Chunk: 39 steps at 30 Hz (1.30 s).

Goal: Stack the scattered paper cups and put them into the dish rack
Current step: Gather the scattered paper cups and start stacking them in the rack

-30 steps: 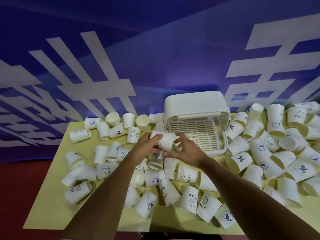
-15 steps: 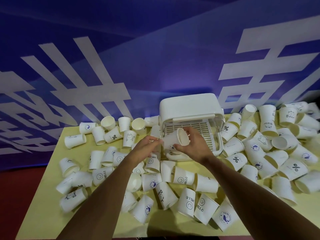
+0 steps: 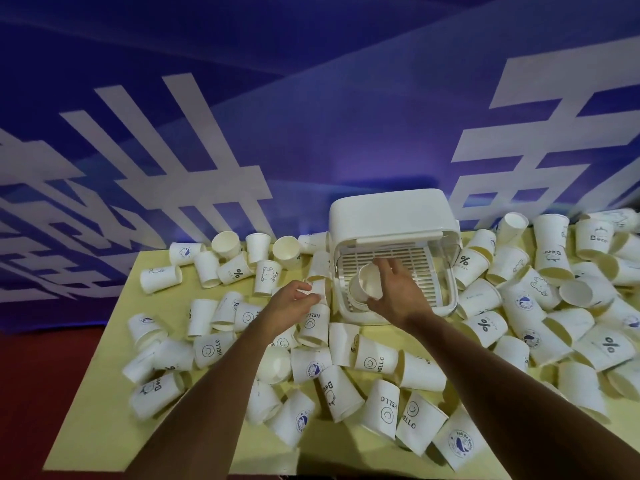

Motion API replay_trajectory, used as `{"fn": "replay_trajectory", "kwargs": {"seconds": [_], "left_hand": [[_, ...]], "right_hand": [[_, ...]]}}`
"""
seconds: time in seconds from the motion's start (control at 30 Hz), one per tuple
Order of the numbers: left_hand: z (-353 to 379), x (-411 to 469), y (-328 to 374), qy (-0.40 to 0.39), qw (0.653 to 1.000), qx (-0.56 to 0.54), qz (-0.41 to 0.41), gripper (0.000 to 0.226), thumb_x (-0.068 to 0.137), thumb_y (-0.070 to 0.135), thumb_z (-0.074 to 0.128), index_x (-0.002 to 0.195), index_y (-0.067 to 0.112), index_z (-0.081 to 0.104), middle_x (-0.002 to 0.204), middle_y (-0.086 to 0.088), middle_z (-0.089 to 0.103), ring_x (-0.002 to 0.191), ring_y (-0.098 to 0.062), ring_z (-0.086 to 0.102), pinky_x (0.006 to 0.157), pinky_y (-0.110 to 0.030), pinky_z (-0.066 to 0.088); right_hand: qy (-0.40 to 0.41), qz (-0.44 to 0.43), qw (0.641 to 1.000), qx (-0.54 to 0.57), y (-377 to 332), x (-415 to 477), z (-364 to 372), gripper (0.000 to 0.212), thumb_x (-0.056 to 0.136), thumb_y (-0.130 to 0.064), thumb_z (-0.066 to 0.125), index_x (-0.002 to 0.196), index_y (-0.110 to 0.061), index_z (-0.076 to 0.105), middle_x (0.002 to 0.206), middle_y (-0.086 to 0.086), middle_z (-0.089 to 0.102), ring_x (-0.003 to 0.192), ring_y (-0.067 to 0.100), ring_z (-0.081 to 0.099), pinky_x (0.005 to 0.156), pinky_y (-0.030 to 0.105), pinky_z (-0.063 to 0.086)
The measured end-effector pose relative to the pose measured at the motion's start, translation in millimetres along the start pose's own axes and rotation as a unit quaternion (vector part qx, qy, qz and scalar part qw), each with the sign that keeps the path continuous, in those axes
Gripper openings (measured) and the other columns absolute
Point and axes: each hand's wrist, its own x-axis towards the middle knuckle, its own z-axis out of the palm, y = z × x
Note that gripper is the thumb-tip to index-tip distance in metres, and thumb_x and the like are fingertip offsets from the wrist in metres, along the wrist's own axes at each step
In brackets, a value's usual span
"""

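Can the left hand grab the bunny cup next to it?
Probably yes. The bunny cup stands upright just beside the left hand, with nothing over it, though its fingers seem to pinch another cup.

Your right hand (image 3: 398, 292) holds the nested cups (image 3: 363, 289) tipped, mouth toward you, at the front of the white dish rack (image 3: 391, 216), centre frame, cover raised. Your left hand (image 3: 291, 303) pinches an upright cup (image 3: 318, 287) just left of it. Loose cups (image 3: 375, 358) lie scattered across the lower frame.
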Motion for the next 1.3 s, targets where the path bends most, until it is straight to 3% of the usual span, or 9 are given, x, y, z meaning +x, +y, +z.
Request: {"fn": "replay_trajectory", "kwargs": {"seconds": [0.13,0.27,0.47,0.77,0.97,1.17,1.3], "left_hand": [[-7.4,-3.1,-3.9,0.013,1.000,-0.001,-0.002,0.034,0.093,0.037,0.065,0.123,0.023,0.058,0.115,0.000,0.065,0.101,-0.013,0.065,0.087,-0.031,0.052],[-18.3,-12.7,-8.5,0.045,0.999,-0.009,-0.002,0.032,0.092,0.038,0.065,0.119,0.024,0.059,0.115,0.001,0.066,0.106,-0.015,0.065,0.094,-0.036,0.050],[-38.4,-44.7,-36.0,0.109,0.992,-0.068,-0.015,0.026,0.090,0.034,0.070,0.111,0.021,0.063,0.112,-0.002,0.066,0.098,-0.019,0.067,0.072,-0.026,0.047],[-129.3,-74.2,-125.2,0.193,0.977,-0.077,-0.040,0.009,0.088,0.031,0.072,0.093,0.028,0.066,0.094,0.003,0.065,0.093,-0.021,0.068,0.076,-0.029,0.049],[-212.1,-67.7,-188.2,0.220,0.972,-0.070,-0.051,0.019,0.088,0.023,0.073,0.104,0.015,0.065,0.096,0.002,0.064,0.087,-0.016,0.059,0.068,-0.020,0.045],[-269.0,-61.1,-246.2,0.226,0.970,-0.044,-0.079,0.028,0.084,0.020,0.076,0.107,0.012,0.064,0.104,-0.006,0.066,0.095,-0.021,0.063,0.076,-0.023,0.046],[-283.5,-53.0,-270.6,0.215,0.973,0.010,-0.083,0.046,0.076,0.024,0.080,0.116,0.012,0.062,0.113,-0.003,0.055,0.097,-0.017,0.061,0.080,-0.022,0.049]], "right_hand": [[0.012,-0.013,0.999,-0.042,-4.2,-0.7,2.6,0.077,0.075,-0.036,0.077,0.139,-0.013,0.042,0.134,0.013,0.049,0.121,0.030,0.046,0.102,0.038,0.043],[0.015,-0.088,0.994,-0.061,-17.8,3.2,0.2,0.060,0.081,-0.036,0.071,0.135,-0.017,0.051,0.131,0.006,0.054,0.117,0.025,0.051,0.097,0.034,0.044],[-0.064,-0.167,0.983,-0.040,-61.6,7.3,16.3,0.056,0.084,-0.037,0.070,0.135,-0.019,0.052,0.133,0.003,0.055,0.122,0.023,0.051,0.097,0.032,0.043],[-0.146,-0.187,0.971,-0.040,-153.3,19.8,78.0,0.062,0.083,-0.039,0.072,0.138,-0.021,0.049,0.130,0.002,0.056,0.119,0.020,0.052,0.097,0.033,0.045],[-0.168,-0.181,0.967,-0.059,-226.7,32.2,135.4,0.059,0.085,-0.039,0.071,0.136,-0.019,0.050,0.129,0.004,0.057,0.118,0.023,0.054,0.096,0.035,0.046],[-0.208,-0.195,0.954,-0.097,-293.4,39.7,189.9,0.058,0.084,-0.039,0.069,0.135,-0.017,0.050,0.123,0.005,0.058,0.113,0.024,0.056,0.092,0.038,0.048],[-0.244,-0.191,0.942,-0.130,-322.7,52.6,220.1,0.058,0.084,-0.041,0.066,0.136,-0.020,0.048,0.127,0.004,0.058,0.114,0.023,0.055,0.094,0.035,0.047]]}}
